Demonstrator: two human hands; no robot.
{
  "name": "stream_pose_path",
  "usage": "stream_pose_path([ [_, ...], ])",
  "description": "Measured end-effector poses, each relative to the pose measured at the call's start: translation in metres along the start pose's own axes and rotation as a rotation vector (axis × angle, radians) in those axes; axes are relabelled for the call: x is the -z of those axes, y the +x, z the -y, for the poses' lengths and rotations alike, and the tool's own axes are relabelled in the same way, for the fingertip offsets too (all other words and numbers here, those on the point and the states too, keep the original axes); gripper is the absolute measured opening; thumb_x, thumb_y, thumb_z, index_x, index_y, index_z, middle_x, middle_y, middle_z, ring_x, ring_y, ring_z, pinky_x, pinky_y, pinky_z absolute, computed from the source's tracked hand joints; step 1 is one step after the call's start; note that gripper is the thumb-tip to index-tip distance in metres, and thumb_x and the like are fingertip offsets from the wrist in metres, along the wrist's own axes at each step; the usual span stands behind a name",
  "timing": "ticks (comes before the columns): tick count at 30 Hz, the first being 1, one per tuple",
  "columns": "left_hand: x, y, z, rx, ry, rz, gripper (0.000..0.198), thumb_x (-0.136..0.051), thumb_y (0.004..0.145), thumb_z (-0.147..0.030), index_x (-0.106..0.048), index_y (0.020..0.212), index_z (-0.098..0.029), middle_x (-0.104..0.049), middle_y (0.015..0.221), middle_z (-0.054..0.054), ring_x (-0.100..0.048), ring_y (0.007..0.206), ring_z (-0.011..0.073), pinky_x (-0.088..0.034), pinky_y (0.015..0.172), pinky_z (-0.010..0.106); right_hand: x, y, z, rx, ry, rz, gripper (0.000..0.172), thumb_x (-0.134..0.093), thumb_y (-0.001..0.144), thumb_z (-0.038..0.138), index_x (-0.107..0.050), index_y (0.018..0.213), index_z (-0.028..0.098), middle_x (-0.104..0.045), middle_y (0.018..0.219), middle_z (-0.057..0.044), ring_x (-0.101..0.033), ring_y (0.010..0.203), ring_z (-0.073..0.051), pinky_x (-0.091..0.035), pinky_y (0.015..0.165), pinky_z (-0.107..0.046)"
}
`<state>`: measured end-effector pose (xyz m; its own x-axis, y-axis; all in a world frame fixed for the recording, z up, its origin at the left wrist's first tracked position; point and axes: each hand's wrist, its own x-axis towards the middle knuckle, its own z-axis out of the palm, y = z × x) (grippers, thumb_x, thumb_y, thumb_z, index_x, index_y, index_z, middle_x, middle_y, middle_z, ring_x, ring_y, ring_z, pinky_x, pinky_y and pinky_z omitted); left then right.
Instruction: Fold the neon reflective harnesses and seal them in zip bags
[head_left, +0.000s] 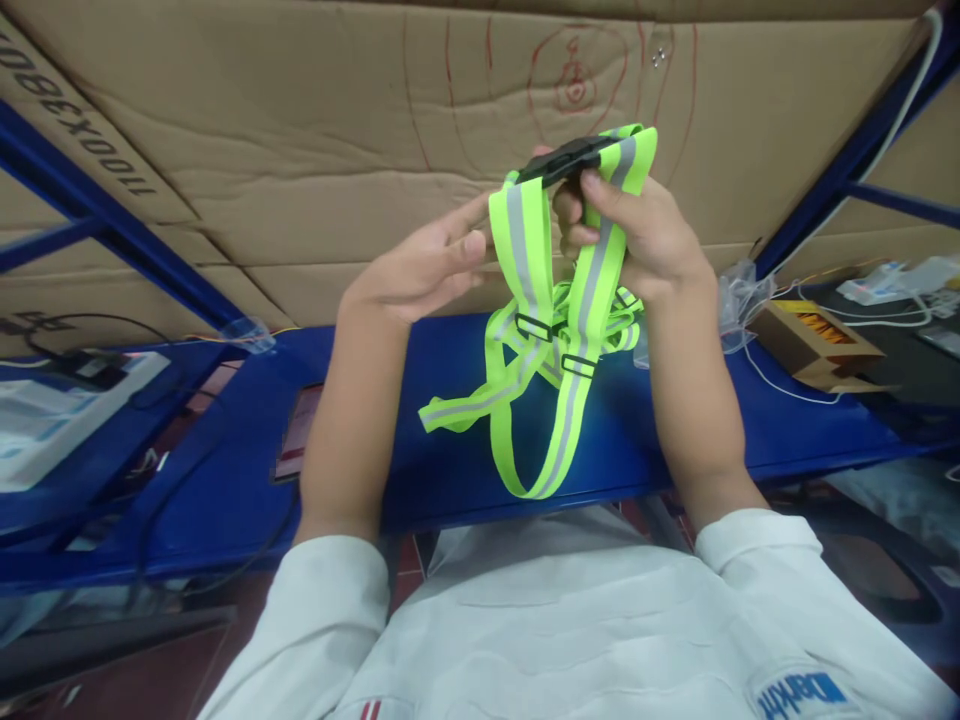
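A neon-yellow reflective harness (pixel 598 260) with a grey stripe hangs in front of me. Its black buckle (pixel 570 160) is at the top, tilted, and looks fastened. My right hand (pixel 660 235) grips the strap just beside the buckle, thumb in front and fingers curled behind. On the other side, my left hand (pixel 427 265) is open, its thumb apart and its fingers reaching behind the strap; whether they touch it is hidden. Black sliders (pixel 579 365) sit lower on the straps. One loop hangs down, a loose end points left, and more webbing lies bunched behind.
Under the harness is a blue shelf (pixel 450 480), backed by a cardboard wall (pixel 300 130) with red marks. An open cardboard box (pixel 817 345) and cables are at the right. On the left are a white power strip (pixel 82 410) and a flat dark-framed object (pixel 300 432).
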<state>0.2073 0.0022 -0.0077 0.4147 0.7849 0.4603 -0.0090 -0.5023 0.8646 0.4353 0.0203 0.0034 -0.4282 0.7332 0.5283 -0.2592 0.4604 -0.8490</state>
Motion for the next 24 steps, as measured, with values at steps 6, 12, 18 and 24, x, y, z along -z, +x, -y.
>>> stream_pose_path([
  [6, -0.010, 0.002, 0.007, 0.038, -0.080, 0.145, 0.067, -0.091, 0.066, -0.068, -0.076, 0.114, -0.024, -0.075, 0.116, 0.007, -0.068, 0.126, 0.0380, -0.056, 0.108, 0.051, -0.001, 0.001, -0.009, 0.020, -0.062, -0.062, 0.022, -0.081, 0.079, 0.049, -0.068, 0.085, 0.032, -0.065, 0.079, 0.001, -0.062, 0.080, -0.019, -0.054, 0.073, -0.034],
  [12, -0.017, 0.006, 0.010, -0.027, -0.003, 0.039, 0.035, -0.086, 0.083, -0.040, -0.078, 0.112, -0.023, -0.075, 0.124, 0.005, -0.063, 0.134, 0.0324, -0.043, 0.123, 0.050, -0.001, -0.001, -0.005, -0.015, 0.052, -0.024, 0.015, -0.080, 0.079, 0.032, -0.070, 0.089, 0.031, -0.074, 0.091, 0.001, -0.072, 0.086, -0.021, -0.062, 0.088, -0.040],
  [18, -0.024, 0.004, 0.004, -0.027, -0.029, 0.086, 0.035, -0.086, 0.083, -0.040, -0.077, 0.113, -0.024, -0.075, 0.125, 0.006, -0.063, 0.134, 0.0336, -0.049, 0.118, 0.051, -0.004, 0.005, -0.012, 0.067, 0.090, -0.113, 0.020, -0.076, 0.083, 0.033, -0.071, 0.102, 0.031, -0.076, 0.100, 0.000, -0.072, 0.104, -0.026, -0.062, 0.093, -0.044],
  [24, -0.035, 0.014, 0.021, -0.101, 0.043, -0.139, 0.039, -0.089, 0.077, -0.041, -0.075, 0.110, -0.025, -0.077, 0.119, 0.006, -0.067, 0.125, 0.0322, -0.054, 0.112, 0.048, -0.011, 0.009, -0.017, 0.047, 0.053, -0.123, 0.018, -0.078, 0.079, 0.038, -0.069, 0.094, 0.033, -0.076, 0.095, 0.001, -0.072, 0.098, -0.024, -0.063, 0.082, -0.038],
])
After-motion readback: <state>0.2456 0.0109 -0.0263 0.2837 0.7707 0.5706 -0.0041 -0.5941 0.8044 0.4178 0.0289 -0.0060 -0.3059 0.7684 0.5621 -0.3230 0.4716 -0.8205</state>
